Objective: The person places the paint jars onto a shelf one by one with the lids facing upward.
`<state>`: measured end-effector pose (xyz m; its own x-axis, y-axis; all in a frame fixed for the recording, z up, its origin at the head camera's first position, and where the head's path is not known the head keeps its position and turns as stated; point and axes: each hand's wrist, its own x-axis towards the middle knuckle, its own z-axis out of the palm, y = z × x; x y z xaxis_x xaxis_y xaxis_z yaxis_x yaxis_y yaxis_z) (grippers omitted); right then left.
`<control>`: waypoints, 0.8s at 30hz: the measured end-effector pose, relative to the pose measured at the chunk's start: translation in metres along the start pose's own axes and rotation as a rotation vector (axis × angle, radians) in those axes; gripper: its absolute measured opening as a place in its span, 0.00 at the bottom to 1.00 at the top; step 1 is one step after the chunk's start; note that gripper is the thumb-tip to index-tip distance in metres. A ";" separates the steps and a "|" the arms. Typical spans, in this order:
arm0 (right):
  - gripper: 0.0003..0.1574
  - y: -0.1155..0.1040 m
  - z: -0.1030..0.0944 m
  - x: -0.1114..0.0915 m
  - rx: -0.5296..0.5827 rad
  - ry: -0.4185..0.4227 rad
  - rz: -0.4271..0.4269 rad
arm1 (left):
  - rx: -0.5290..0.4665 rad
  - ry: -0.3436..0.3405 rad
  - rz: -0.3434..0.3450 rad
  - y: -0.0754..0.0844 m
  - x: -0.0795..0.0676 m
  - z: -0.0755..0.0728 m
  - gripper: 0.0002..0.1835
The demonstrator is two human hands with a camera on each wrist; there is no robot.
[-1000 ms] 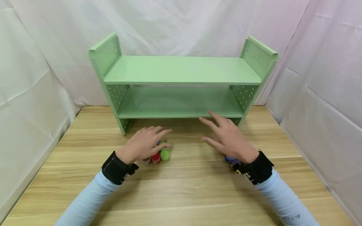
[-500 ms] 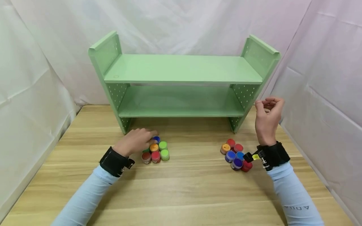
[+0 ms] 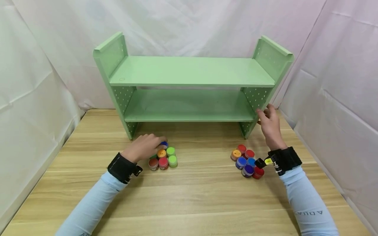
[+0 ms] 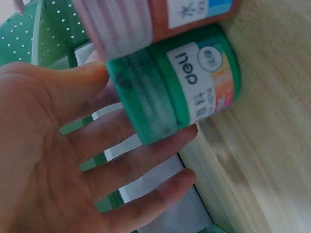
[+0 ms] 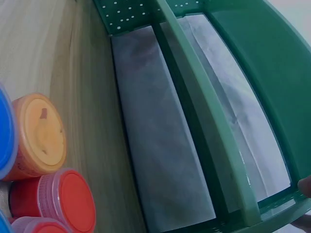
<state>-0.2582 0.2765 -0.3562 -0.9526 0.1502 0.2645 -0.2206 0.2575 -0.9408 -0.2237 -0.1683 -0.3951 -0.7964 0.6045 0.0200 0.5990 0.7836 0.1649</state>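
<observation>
Several small paint jars stand in two groups on the table. My left hand (image 3: 143, 147) is over the left group, thumb and forefinger on either side of a blue-lidded paint jar (image 3: 164, 144). In the left wrist view its other fingers are spread beside a green paint jar (image 4: 175, 82), which hides the blue one. Behind the jars stands a light green two-tier shelf (image 3: 189, 72). My right hand (image 3: 270, 127) grips the front edge of its right side panel, thumb in front and fingers outside. Only fingertips (image 5: 305, 186) of it show in the right wrist view.
The right group holds an orange-lidded jar (image 3: 236, 154), with red and blue ones beside it, left of my right wrist. Light green jars (image 3: 172, 161) are in the left group. White cloth (image 3: 189, 26) hangs behind and at both sides of the wooden table (image 3: 189, 203).
My right hand swung right and up from in front of the shelf, then came in to its right side panel. My left hand lowered slightly and settled at the blue-lidded paint jar.
</observation>
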 end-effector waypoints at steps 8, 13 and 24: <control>0.34 0.004 0.001 -0.001 -0.015 -0.053 -0.032 | 0.018 0.032 -0.064 -0.004 0.001 0.000 0.12; 0.34 0.003 0.002 -0.001 -0.019 -0.054 -0.042 | 0.004 0.058 -0.121 -0.011 0.001 0.002 0.15; 0.33 0.005 0.002 -0.001 -0.023 -0.046 -0.052 | 0.062 0.118 -0.172 -0.026 0.001 0.005 0.14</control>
<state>-0.2589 0.2756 -0.3614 -0.9488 0.0922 0.3022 -0.2656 0.2853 -0.9209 -0.2399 -0.1876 -0.4047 -0.8893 0.4432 0.1129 0.4548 0.8831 0.1152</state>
